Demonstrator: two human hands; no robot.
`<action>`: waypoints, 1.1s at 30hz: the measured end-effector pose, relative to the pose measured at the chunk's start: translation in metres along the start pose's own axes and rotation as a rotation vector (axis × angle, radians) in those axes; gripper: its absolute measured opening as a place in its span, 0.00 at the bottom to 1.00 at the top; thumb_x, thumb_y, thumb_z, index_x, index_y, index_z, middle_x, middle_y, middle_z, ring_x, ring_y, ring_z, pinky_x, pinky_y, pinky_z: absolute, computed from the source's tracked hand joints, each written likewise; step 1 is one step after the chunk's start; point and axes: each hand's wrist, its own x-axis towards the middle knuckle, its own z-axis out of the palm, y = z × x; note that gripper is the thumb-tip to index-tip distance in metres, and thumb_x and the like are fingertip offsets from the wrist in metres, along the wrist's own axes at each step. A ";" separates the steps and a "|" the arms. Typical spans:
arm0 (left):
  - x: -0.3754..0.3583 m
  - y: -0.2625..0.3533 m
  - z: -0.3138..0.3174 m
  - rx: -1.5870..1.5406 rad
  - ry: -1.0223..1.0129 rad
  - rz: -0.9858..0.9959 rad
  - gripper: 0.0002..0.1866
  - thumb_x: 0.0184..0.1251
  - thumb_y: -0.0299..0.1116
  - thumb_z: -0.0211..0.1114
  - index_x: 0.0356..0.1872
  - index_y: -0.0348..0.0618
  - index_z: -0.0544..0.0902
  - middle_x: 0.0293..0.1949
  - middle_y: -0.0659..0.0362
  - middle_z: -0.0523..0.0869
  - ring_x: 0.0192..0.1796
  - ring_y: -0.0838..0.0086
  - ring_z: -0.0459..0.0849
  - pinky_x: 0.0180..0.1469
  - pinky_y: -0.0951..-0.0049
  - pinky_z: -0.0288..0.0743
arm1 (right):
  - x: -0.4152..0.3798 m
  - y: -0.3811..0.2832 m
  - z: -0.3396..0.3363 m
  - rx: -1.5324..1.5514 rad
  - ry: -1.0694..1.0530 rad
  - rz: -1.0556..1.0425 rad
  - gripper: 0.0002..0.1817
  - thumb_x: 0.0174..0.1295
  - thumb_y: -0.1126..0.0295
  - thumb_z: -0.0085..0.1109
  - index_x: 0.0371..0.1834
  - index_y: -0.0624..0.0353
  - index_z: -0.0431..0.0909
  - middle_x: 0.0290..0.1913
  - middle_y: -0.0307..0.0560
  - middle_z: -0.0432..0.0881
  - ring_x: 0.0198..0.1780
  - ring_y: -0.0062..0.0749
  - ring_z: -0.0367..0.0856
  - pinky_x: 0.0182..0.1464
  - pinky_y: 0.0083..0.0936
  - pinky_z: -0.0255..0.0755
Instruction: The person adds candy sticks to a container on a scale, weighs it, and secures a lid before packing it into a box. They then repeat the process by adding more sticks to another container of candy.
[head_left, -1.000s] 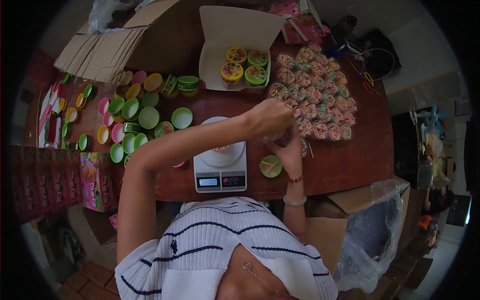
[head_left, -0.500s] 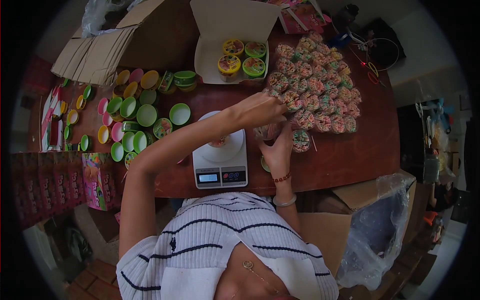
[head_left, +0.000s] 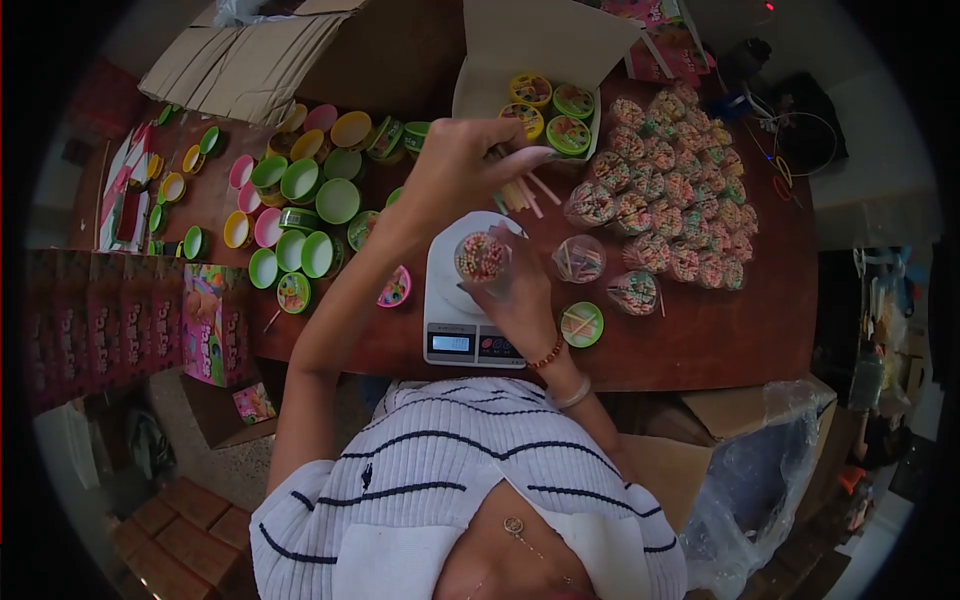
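My left hand (head_left: 465, 165) is raised above the far side of the kitchen scale (head_left: 450, 300), its fingers closed on a few thin pastel sticks (head_left: 528, 194) that poke out below. Lower down, my right hand (head_left: 522, 290) grips a clear plastic cup (head_left: 482, 258) packed with similar sticks, their ends facing up. This cup overlaps the scale's white platform in the view. To the right stand another clear cup (head_left: 579, 259) and a filled cup (head_left: 634, 292). A green lid (head_left: 580, 324) with loose sticks on it lies near the table edge.
Many stick-filled cups (head_left: 665, 180) crowd the table's right side. Green, yellow and pink tubs (head_left: 337, 200) spread over the left. Behind, an open carton (head_left: 530, 50) holds several lidded tubs. Scissors (head_left: 782, 175) lie far right. A plastic-lined box (head_left: 750, 470) stands below the table edge.
My hands have parted and moved from the cups at the right to over the scale. The left now holds sticks up, the right a filled cup. The whole view has shifted somewhat.
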 end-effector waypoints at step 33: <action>-0.078 -0.012 0.030 0.388 0.093 -0.045 0.15 0.74 0.40 0.69 0.33 0.40 0.79 0.28 0.51 0.84 0.28 0.51 0.87 0.27 0.56 0.81 | 0.015 -0.015 0.022 -0.063 0.073 0.090 0.39 0.46 0.75 0.82 0.63 0.65 0.71 0.53 0.57 0.76 0.55 0.57 0.79 0.56 0.45 0.75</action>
